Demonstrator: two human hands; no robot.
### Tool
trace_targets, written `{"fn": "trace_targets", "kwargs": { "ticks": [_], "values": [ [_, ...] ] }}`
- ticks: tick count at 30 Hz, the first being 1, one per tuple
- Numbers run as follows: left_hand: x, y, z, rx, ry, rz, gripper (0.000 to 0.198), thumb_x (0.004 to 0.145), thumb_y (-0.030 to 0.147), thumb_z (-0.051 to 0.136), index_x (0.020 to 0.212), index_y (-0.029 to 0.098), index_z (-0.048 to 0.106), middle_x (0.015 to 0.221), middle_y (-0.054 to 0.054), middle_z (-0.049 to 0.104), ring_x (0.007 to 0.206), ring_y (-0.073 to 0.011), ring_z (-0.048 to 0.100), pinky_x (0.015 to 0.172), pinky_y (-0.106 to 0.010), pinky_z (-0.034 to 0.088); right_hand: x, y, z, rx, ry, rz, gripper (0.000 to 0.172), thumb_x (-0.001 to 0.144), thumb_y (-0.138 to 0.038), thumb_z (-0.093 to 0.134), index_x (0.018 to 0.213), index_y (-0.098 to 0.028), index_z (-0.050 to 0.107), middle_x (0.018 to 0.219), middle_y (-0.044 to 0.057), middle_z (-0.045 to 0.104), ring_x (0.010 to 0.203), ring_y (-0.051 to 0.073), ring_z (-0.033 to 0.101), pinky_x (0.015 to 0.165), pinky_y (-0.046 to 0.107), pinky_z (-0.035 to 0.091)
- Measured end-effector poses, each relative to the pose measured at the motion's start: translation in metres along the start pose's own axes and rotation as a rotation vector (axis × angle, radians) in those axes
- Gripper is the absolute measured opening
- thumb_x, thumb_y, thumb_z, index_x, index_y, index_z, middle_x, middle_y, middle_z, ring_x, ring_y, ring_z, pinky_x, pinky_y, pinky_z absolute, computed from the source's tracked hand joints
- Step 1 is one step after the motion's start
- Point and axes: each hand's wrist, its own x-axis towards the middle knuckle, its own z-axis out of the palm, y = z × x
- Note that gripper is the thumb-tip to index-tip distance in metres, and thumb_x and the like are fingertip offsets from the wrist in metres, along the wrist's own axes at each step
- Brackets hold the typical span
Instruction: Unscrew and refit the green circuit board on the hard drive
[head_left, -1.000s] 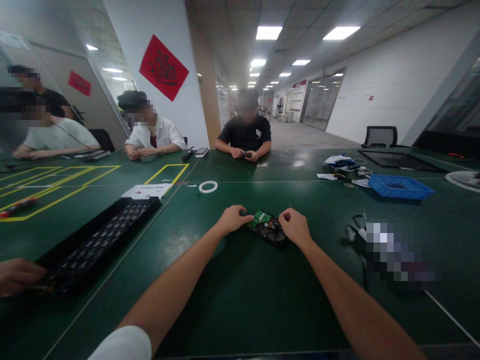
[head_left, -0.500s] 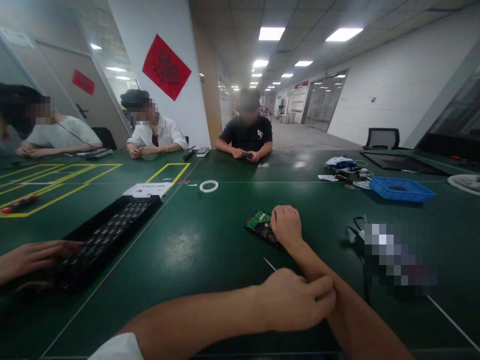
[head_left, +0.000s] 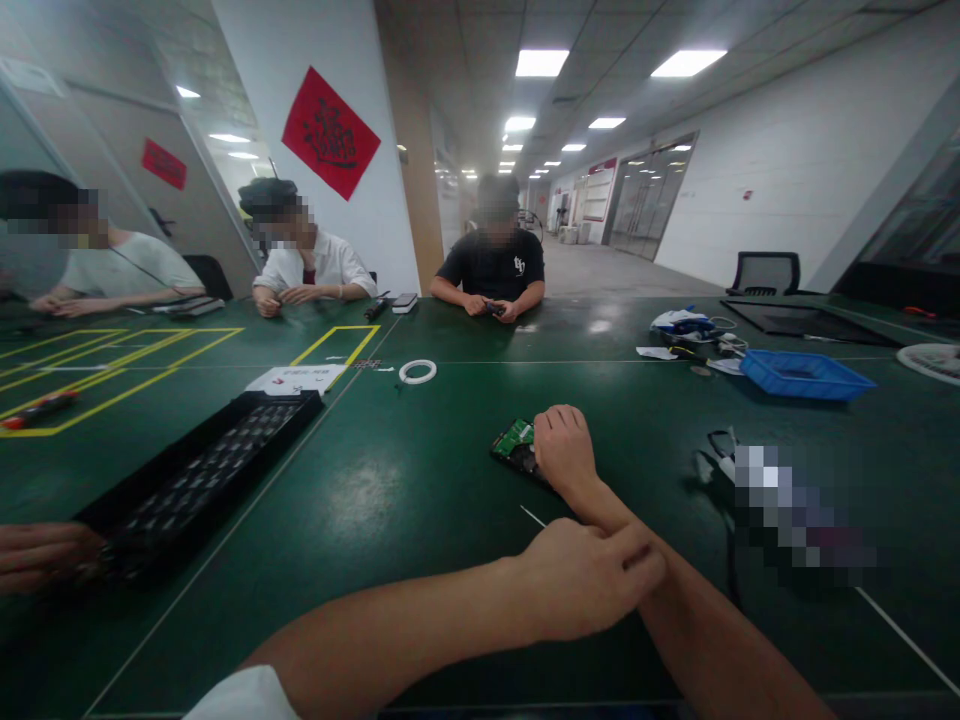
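Circuit board (head_left: 512,440) lies on the surface (head_left: 420,480), partly under my right hand (head_left: 564,445); my left hand (head_left: 589,580) crosses over that forearm (head_left: 705,600), thin rod (head_left: 533,516) poking out. Both grips are hidden; bumping arms could scratch the board.

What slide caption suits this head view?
Right hand at the hard drive, left hand across the right forearm, green table beneath.

Before you stretched glossy green table (head_left: 420,450), yellow outlines (head_left: 120,399) at left. Beyond it stood white pillar (head_left: 352,40) bearing red diamond sheet (head_left: 331,132); smaller red sheet (head_left: 164,163) hung on grey door (head_left: 112,140) to your left. Bright panels (head_left: 541,63) lit ceiling (head_left: 465,40). Grey floor (head_left: 592,262) ran back past glass doors (head_left: 646,200) in white right wall (head_left: 750,150). Black chair (head_left: 766,273) stood beyond table's far edge.
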Motion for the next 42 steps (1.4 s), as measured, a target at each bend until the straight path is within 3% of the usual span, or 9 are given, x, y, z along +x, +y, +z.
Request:
{"fn": "trace_targets", "kwargs": {
  "ticks": [4,10,13,17,21,27,31,35,42],
  "values": [
    [-0.002,0.004,-0.005,-0.072,0.002,0.068,0.040,0.102,0.025,0.041,0.142,0.021,0.040,0.134,-0.012,0.054,0.088,-0.0204,0.070,0.056,-0.032,0.057,0.000,-0.005,-0.003,0.078,-0.029,-0.017,0.026,0.094,-0.011,0.044,0.100,-0.015,0.068,0.107,0.018,0.065,0.107,0.032,0.050,0.101,0.046,0.033],
    [0.001,-0.012,-0.013,-0.001,-0.107,-0.168,0.032,0.094,0.024,0.054,0.125,0.018,0.054,0.121,-0.012,0.057,0.082,-0.0225,0.070,0.060,-0.035,0.057,-0.002,0.004,0.006,0.138,-0.033,0.039,0.020,0.095,-0.016,0.047,0.098,-0.016,0.067,0.107,0.017,0.066,0.108,0.031,0.050,0.100,0.044,0.034],
    [0.000,-0.044,-0.017,0.039,-0.116,-0.434,0.035,0.088,0.029,0.063,0.121,0.018,0.057,0.124,-0.015,0.056,0.086,-0.0258,0.070,0.068,-0.038,0.058,-0.005,0.018,0.010,0.161,-0.058,0.133,0.019,0.096,-0.020,0.048,0.091,-0.019,0.066,0.100,0.014,0.067,0.101,0.028,0.052,0.094,0.040,0.036],
    [-0.009,-0.105,-0.014,0.074,-0.079,-0.822,0.027,0.092,0.032,0.056,0.113,0.017,0.063,0.113,-0.014,0.062,0.095,-0.0300,0.069,0.080,-0.042,0.056,-0.011,0.035,0.013,0.182,-0.033,0.145,0.020,0.098,-0.021,0.047,0.093,-0.018,0.066,0.102,0.012,0.067,0.102,0.026,0.053,0.091,0.038,0.037],
    [-0.026,-0.151,0.001,0.021,-0.084,-1.023,0.036,0.095,0.047,0.052,0.106,0.017,0.068,0.109,-0.015,0.067,0.101,-0.0296,0.068,0.087,-0.038,0.053,-0.011,0.041,0.019,0.299,-0.058,0.129,0.019,0.098,-0.023,0.048,0.093,-0.019,0.065,0.101,0.010,0.067,0.099,0.023,0.056,0.089,0.035,0.040],
    [-0.040,-0.178,0.016,-0.155,-0.084,-1.076,0.044,0.091,0.056,0.054,0.093,0.017,0.074,0.096,-0.014,0.074,0.096,-0.0280,0.070,0.080,-0.031,0.051,-0.010,0.042,0.031,0.518,-0.116,0.076,0.018,0.098,-0.025,0.049,0.094,-0.020,0.066,0.099,0.006,0.066,0.095,0.019,0.059,0.087,0.031,0.043],
    [-0.041,-0.183,0.019,-0.320,-0.087,-1.038,0.041,0.090,0.053,0.057,0.083,0.017,0.074,0.084,-0.010,0.074,0.076,-0.0216,0.070,0.065,-0.025,0.049,-0.010,0.043,0.033,0.563,-0.117,0.108,0.017,0.096,-0.025,0.052,0.091,-0.019,0.067,0.098,0.006,0.067,0.094,0.019,0.060,0.087,0.031,0.045],
    [-0.042,-0.183,0.022,-0.471,-0.101,-1.052,0.040,0.090,0.051,0.056,0.088,0.016,0.073,0.072,-0.005,0.071,0.055,-0.0153,0.064,0.052,-0.023,0.044,-0.010,0.045,0.033,0.547,-0.124,0.161,0.015,0.093,-0.024,0.056,0.087,-0.019,0.069,0.096,0.006,0.066,0.089,0.018,0.061,0.083,0.031,0.045],
    [-0.042,-0.182,0.025,-0.479,-0.043,-1.010,0.038,0.090,0.050,0.058,0.096,0.017,0.074,0.073,-0.004,0.070,0.052,-0.0132,0.061,0.051,-0.022,0.042,-0.013,0.048,0.031,0.556,-0.156,0.246,0.013,0.089,-0.026,0.060,0.082,-0.020,0.070,0.089,0.004,0.066,0.083,0.017,0.061,0.078,0.029,0.045]
  ]
}}
